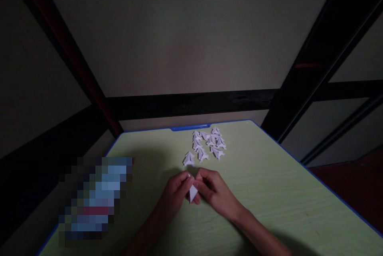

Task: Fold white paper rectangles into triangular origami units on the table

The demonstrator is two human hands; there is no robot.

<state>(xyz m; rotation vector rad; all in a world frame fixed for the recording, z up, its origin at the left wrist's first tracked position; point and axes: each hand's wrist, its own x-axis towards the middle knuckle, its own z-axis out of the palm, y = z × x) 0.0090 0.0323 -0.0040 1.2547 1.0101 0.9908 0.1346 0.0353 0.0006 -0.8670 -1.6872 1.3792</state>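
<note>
A small piece of folded white paper (193,193) is pinched between my two hands above the front middle of the table. My left hand (177,187) grips its left side, thumb on top. From the right, my right hand (214,190) holds it with thumb and curled fingers. Part of the paper is hidden behind the fingers. Just beyond my hands lies a folded paper figure (189,159), with several more white origami figures (202,154) grouped behind it and to the right.
The light green table (269,184) has a blue edge and a blue handle (191,127) at its far side. On the left lies a pixelated, blurred-out object (98,200). A panelled wall (185,40) with dark strips rises right behind the table.
</note>
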